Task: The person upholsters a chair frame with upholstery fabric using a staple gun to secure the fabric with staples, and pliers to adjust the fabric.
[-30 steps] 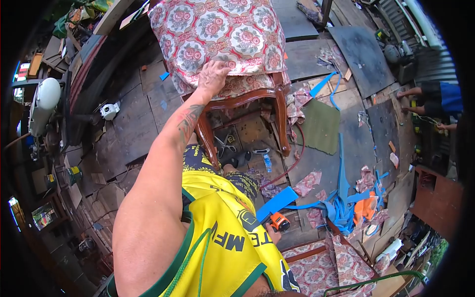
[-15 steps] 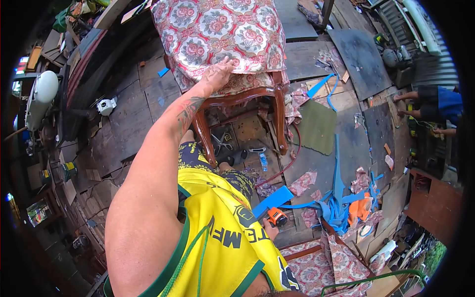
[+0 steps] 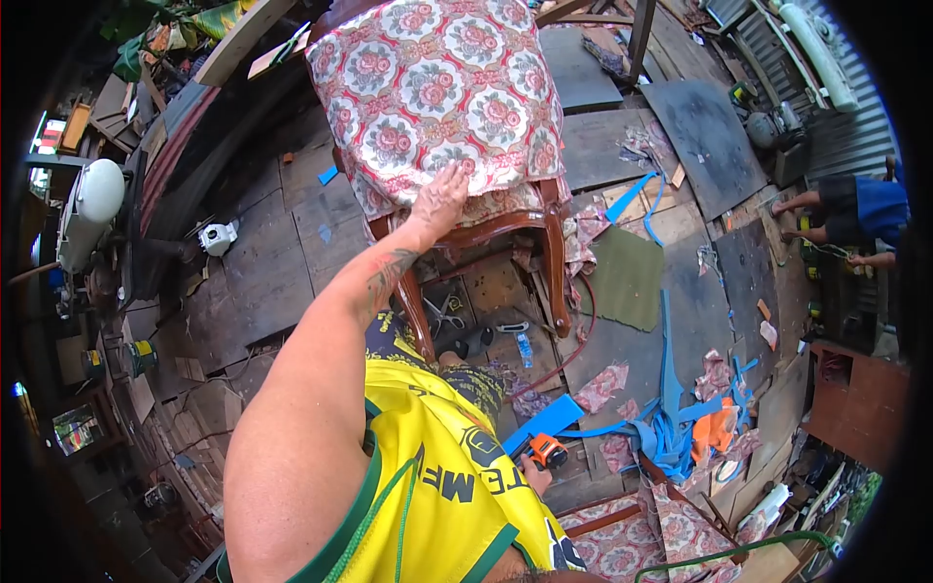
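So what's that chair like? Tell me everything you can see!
The chair has a seat covered in cloth with pink and red roses on white. The cloth's front edge looks loose, with more flowery cloth below. Under that is a curved, shiny brown rail that looks like wood, with two matching front legs. It seems to stand upright on the floor. The left hand presses the cloth's edge.

Upper centre of frame: left hand (image 3: 442, 202) on near edge of flowered fabric (image 3: 428, 87), over wooden chair (image 3: 556, 262). Lower centre: right hand (image 3: 535, 476) at orange tool (image 3: 549, 450). Lower right: tangled blue strips (image 3: 666, 439) on floor.
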Motion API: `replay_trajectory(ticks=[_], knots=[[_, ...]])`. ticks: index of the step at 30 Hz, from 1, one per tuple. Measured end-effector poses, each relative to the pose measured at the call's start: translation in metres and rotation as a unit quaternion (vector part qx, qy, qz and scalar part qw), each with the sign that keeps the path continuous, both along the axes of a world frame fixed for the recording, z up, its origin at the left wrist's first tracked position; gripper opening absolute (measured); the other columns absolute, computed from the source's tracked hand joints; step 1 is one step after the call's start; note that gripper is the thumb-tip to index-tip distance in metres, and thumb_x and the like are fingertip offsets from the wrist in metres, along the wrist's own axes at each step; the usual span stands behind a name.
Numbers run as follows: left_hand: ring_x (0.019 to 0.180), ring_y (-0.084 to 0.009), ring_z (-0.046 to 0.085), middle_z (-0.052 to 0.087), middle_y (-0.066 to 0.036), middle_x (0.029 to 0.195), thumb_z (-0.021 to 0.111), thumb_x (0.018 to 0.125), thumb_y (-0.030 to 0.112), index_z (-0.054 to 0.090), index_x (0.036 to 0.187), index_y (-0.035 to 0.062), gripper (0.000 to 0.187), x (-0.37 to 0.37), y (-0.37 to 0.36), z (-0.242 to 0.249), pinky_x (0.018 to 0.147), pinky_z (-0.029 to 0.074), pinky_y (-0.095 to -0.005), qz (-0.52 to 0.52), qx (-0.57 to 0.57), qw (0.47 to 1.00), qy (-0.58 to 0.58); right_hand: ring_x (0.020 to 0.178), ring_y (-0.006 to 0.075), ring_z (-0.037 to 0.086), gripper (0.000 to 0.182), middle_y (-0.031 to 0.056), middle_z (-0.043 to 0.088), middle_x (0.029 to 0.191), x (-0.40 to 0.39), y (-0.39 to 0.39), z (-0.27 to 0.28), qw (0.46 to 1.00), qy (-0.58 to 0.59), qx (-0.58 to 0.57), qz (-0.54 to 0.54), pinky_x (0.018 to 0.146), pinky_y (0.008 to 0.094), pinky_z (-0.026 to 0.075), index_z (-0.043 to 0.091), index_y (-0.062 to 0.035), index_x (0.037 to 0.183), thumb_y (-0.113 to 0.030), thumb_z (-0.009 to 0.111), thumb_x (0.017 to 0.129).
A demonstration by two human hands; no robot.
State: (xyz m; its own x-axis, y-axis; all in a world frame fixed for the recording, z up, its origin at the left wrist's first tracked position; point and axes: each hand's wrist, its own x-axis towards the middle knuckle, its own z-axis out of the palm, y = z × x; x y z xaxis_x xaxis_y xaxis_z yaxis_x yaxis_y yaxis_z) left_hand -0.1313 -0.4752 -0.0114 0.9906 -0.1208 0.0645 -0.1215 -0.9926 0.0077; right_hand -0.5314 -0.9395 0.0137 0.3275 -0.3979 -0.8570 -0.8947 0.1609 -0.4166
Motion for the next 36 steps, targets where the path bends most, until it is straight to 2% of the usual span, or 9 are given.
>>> replay_trajectory(ticks=[14,17,19,20,22,24,27,33,36], knots=[[0.15,-0.0372,0.04,0.047,-0.025,0.157,0.056,0.095,0.01,0.053,0.144,-0.007,0.052,-0.01,0.004,-0.025,0.123,0.035,-0.0436,-0.003,0.034,0.999,-0.004,0.05,0.0155,0.057,0.019,0.0049,0.059,0.064,0.028,0.009,0.012,0.999,0.003,0.008,0.038,0.048,0.0316,0.046,0.059,-0.0022,0.09,-0.006,0.077,0.086],[0.142,-0.0349,0.05,0.057,-0.021,0.147,0.058,0.099,0.018,0.06,0.136,-0.0009,0.041,-0.015,-0.002,-0.004,0.117,0.043,-0.0438,0.002,-0.046,0.995,-0.089,0.049,0.0186,0.058,0.019,0.0079,0.059,0.066,0.023,-0.001,0.004,0.998,-0.01,0.015,0.056,0.045,0.0351,0.052,0.058,-0.0005,0.098,-0.004,0.074,0.089],[0.122,-0.0304,0.065,0.069,-0.015,0.129,0.06,0.101,0.022,0.067,0.124,0.0066,0.029,-0.005,0.011,0.011,0.103,0.051,-0.0428,-0.025,-0.081,0.996,-0.038,0.049,0.0184,0.058,0.019,0.0077,0.059,0.066,0.023,-0.005,0.007,0.998,-0.008,0.017,0.053,0.045,0.035,0.052,0.058,-0.0006,0.098,-0.005,0.074,0.089],[0.098,-0.0259,0.07,0.074,-0.009,0.11,0.062,0.099,0.019,0.066,0.12,0.0111,0.023,0.004,0.018,0.025,0.092,0.054,-0.0418,-0.005,-0.143,0.973,-0.181,0.049,0.0182,0.058,0.019,0.0076,0.059,0.066,0.023,-0.006,0.009,0.999,-0.007,0.021,0.048,0.045,0.0349,0.052,0.058,-0.0006,0.099,-0.005,0.074,0.09],[0.132,-0.0275,0.059,0.059,-0.011,0.147,0.061,0.101,0.02,0.056,0.142,0.015,0.042,0.04,0.059,0.012,0.104,0.05,-0.0472,0.067,-0.073,0.985,-0.144,0.049,0.0181,0.058,0.019,0.0073,0.059,0.066,0.024,-0.006,0.018,0.999,-0.007,0.018,0.047,0.045,0.0347,0.052,0.058,-0.0006,0.098,-0.005,0.074,0.09],[0.157,-0.0292,0.026,0.036,-0.006,0.168,0.052,0.107,0.033,0.028,0.165,0.0277,0.062,0.051,0.08,0.02,0.126,0.025,-0.0519,0.035,0.096,0.99,-0.096,0.049,0.0179,0.057,0.018,0.0065,0.058,0.066,0.026,-0.006,0.026,0.999,-0.011,0.006,0.052,0.044,0.0346,0.052,0.058,-0.0009,0.093,-0.006,0.075,0.091],[0.157,-0.0335,0.025,0.029,-0.006,0.171,0.049,0.108,0.041,0.031,0.164,0.0256,0.061,0.047,0.091,0.012,0.126,0.024,-0.055,-0.017,0.097,0.994,-0.044,0.052,0.0161,0.06,0.017,0.0049,0.062,0.066,0.018,-0.011,0.022,0.999,0.031,-0.016,0.034,0.05,0.0326,0.047,0.062,-0.0049,0.086,-0.009,0.078,0.086],[0.16,-0.031,0.019,0.025,-0.01,0.172,0.061,0.096,0.018,0.037,0.161,0.0262,0.07,-0.004,0.028,0.037,0.129,0.015,-0.0566,0.003,0.184,0.982,0.048,0.049,0.0191,0.058,0.02,0.007,0.058,0.066,0.011,-0.013,0.02,0.998,0.023,-0.017,0.048,0.043,0.0353,0.05,0.058,-0.0023,0.088,-0.01,0.076,0.09],[0.159,-0.0349,0.019,0.027,-0.016,0.17,0.071,0.092,0.031,0.051,0.153,0.0243,0.065,-0.048,-0.012,0.017,0.128,0.014,-0.0572,0.005,0.035,0.998,0.061,0.05,0.0189,0.059,0.02,0.007,0.058,0.067,0.012,-0.013,0.019,0.999,0.025,-0.006,0.046,0.044,0.0352,0.051,0.058,-0.0025,0.089,-0.01,0.077,0.089]])
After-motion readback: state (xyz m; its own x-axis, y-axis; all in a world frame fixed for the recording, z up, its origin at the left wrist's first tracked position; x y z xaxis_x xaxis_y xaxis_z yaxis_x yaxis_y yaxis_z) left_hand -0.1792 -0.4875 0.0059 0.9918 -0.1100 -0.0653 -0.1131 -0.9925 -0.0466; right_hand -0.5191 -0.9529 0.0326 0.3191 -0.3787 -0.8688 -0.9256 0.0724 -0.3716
